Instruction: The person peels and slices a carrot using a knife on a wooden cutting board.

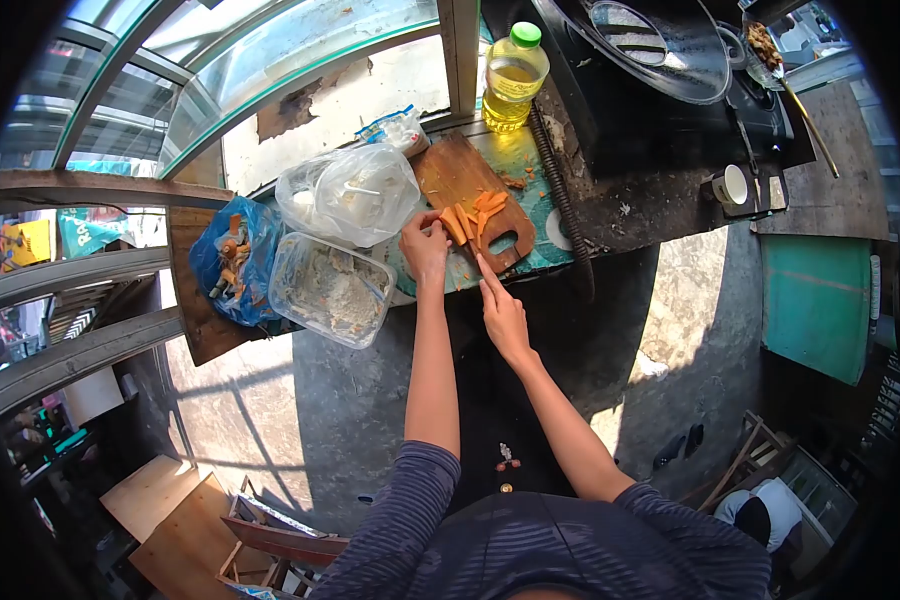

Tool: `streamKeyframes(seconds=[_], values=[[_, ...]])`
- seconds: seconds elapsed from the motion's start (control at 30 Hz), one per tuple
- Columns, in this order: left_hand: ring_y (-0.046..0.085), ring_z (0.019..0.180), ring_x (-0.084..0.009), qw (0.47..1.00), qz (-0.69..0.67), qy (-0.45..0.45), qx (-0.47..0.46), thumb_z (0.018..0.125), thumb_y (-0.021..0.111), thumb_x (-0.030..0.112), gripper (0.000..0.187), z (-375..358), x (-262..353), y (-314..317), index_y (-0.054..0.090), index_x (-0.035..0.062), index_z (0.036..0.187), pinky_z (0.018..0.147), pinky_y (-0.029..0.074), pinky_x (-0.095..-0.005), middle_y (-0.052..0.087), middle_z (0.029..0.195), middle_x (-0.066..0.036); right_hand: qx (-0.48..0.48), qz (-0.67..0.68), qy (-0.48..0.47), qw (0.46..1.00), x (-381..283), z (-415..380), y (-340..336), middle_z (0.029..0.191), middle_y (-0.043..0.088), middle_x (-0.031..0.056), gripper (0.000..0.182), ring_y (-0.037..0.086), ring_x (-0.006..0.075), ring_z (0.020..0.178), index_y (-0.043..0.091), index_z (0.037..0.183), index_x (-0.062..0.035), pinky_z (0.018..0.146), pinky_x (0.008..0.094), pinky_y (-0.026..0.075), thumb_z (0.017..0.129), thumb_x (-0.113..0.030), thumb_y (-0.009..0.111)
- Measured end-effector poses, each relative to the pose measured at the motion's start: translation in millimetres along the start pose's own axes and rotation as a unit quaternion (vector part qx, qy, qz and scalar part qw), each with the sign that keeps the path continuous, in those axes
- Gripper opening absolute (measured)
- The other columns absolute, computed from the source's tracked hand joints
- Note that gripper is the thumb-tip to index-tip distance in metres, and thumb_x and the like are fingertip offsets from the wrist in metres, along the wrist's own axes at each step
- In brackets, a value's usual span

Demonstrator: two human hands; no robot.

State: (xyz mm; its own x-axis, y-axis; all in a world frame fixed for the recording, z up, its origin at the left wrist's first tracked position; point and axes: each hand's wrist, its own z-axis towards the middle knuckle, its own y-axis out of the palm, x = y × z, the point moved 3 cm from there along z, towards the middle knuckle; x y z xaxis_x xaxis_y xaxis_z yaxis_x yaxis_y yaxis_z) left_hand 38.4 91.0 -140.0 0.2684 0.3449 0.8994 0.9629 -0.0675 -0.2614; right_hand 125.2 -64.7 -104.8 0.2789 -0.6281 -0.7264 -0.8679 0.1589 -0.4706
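Note:
Orange carrot pieces lie on a wooden cutting board with a handle slot at its near end. My left hand is at the board's left edge, fingers curled against the carrot. My right hand is closed around a knife that points away from me over the board; its handle is mostly hidden by the fingers. More cut carrot sticks lie just right of the pieces by my left hand.
Left of the board are a plastic tub of whitish flour-like stuff, a clear plastic bag and a blue bag of scraps. An oil bottle stands behind. A black stove and a cup are at right.

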Motion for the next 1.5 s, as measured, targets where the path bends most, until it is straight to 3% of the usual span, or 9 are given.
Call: streamKeyframes(seconds=[0.17, 0.33, 0.83, 0.93, 1.07, 1.17, 1.27, 1.4, 1.5], values=[[0.069, 0.071, -0.0168, 0.999, -0.002, -0.017, 0.051, 0.086, 0.068, 0.008, 0.023, -18.7, 11.4, -1.7, 0.065, -0.0032, 0.106, 0.055, 0.06, -0.0284, 0.068, 0.093, -0.012, -0.012, 0.056, -0.002, 0.998, 1.7, 1.6, -4.2, 0.087, 0.065, 0.0255, 0.043, 0.063, 0.0429, 0.087, 0.041, 0.144, -0.0368, 0.071, 0.05, 0.048, 0.101, -0.031, 0.041], [0.069, 0.069, -0.0169, 0.998, -0.04, -0.034, 0.032, 0.084, 0.07, 0.008, 0.025, -24.4, 3.0, 3.7, 0.064, -0.0045, 0.105, 0.054, 0.059, -0.0275, 0.068, 0.09, -0.012, -0.035, 0.067, 0.0, 0.997, -6.6, 1.0, -10.3, 0.095, 0.066, 0.0251, 0.042, 0.062, 0.0426, 0.093, 0.043, 0.143, -0.0352, 0.075, 0.0493, 0.05, 0.101, -0.032, 0.041], [0.068, 0.065, -0.0163, 0.996, -0.03, -0.08, -0.013, 0.085, 0.067, 0.005, 0.017, -16.8, 9.4, 8.1, 0.064, -0.0019, 0.101, 0.054, 0.059, -0.0288, 0.066, 0.09, -0.01, -0.028, -0.063, -0.063, 0.996, -13.7, 11.7, -23.5, 0.096, 0.067, 0.0249, 0.045, 0.063, 0.0444, 0.09, 0.038, 0.144, -0.0409, 0.079, 0.053, 0.052, 0.1, -0.03, 0.04], [0.068, 0.065, -0.0164, 0.995, -0.01, -0.091, -0.033, 0.086, 0.066, 0.005, 0.015, -7.3, 11.6, 8.3, 0.062, -0.0011, 0.099, 0.054, 0.059, -0.0288, 0.065, 0.09, -0.01, -0.051, -0.052, -0.035, 0.997, -18.8, 16.3, -25.2, 0.11, 0.066, 0.0203, 0.046, 0.06, 0.0442, 0.1, 0.039, 0.143, -0.0404, 0.085, 0.0503, 0.05, 0.1, -0.026, 0.04], [0.069, 0.066, -0.0169, 0.994, 0.005, -0.105, -0.039, 0.086, 0.066, 0.005, 0.015, -10.8, 12.7, 8.2, 0.06, -0.0011, 0.099, 0.053, 0.059, -0.0291, 0.064, 0.09, -0.009, -0.058, -0.081, -0.03, 0.995, -19.8, 16.7, -23.8, 0.11, 0.064, 0.024, 0.046, 0.061, 0.0448, 0.099, 0.039, 0.144, -0.0382, 0.085, 0.051, 0.05, 0.1, -0.028, 0.039], [0.069, 0.067, -0.0175, 0.993, 0.013, -0.105, -0.048, 0.086, 0.066, 0.006, 0.016, -8.9, 12.8, 8.3, 0.059, -0.0011, 0.099, 0.054, 0.06, -0.0302, 0.064, 0.09, -0.009, -0.027, -0.1, -0.064, 0.993, -14.5, 19.8, -18.0, 0.094, 0.066, 0.0265, 0.047, 0.063, 0.0469, 0.087, 0.035, 0.145, -0.0398, 0.077, 0.0566, 0.051, 0.1, -0.03, 0.04], [0.069, 0.067, -0.0182, 0.992, 0.019, -0.115, -0.05, 0.087, 0.065, 0.006, 0.016, -10.1, 18.0, 7.4, 0.058, -0.001, 0.1, 0.054, 0.06, -0.0309, 0.063, 0.09, -0.009, -0.039, -0.103, -0.039, 0.993, -19.7, 20.0, -19.6, 0.105, 0.066, 0.024, 0.045, 0.063, 0.0457, 0.092, 0.039, 0.145, -0.0377, 0.081, 0.0504, 0.052, 0.1, -0.028, 0.039], [0.07, 0.067, -0.0193, 0.993, 0.025, -0.108, -0.034, 0.087, 0.063, 0.005, 0.015, -14.8, 24.4, 11.5, 0.057, -0.001, 0.1, 0.053, 0.059, -0.0311, 0.063, 0.089, -0.01, -0.087, 0.013, 0.023, 0.996, -15.5, 26.3, -32.0, 0.096, 0.068, 0.0224, 0.044, 0.065, 0.0441, 0.085, 0.039, 0.144, -0.0385, 0.077, 0.0478, 0.053, 0.101, -0.03, 0.039], [0.069, 0.066, -0.0194, 0.994, 0.029, -0.104, -0.021, 0.087, 0.062, 0.004, 0.014, -13.4, 23.0, 12.0, 0.056, -0.0008, 0.099, 0.052, 0.059, -0.0313, 0.063, 0.088, -0.01, -0.046, -0.118, -0.059, 0.99, -18.1, 18.1, -39.9, 0.091, 0.069, 0.0207, 0.045, 0.067, 0.0398, 0.081, 0.039, 0.144, -0.0399, 0.072, 0.0463, 0.054, 0.101, -0.028, 0.042]])
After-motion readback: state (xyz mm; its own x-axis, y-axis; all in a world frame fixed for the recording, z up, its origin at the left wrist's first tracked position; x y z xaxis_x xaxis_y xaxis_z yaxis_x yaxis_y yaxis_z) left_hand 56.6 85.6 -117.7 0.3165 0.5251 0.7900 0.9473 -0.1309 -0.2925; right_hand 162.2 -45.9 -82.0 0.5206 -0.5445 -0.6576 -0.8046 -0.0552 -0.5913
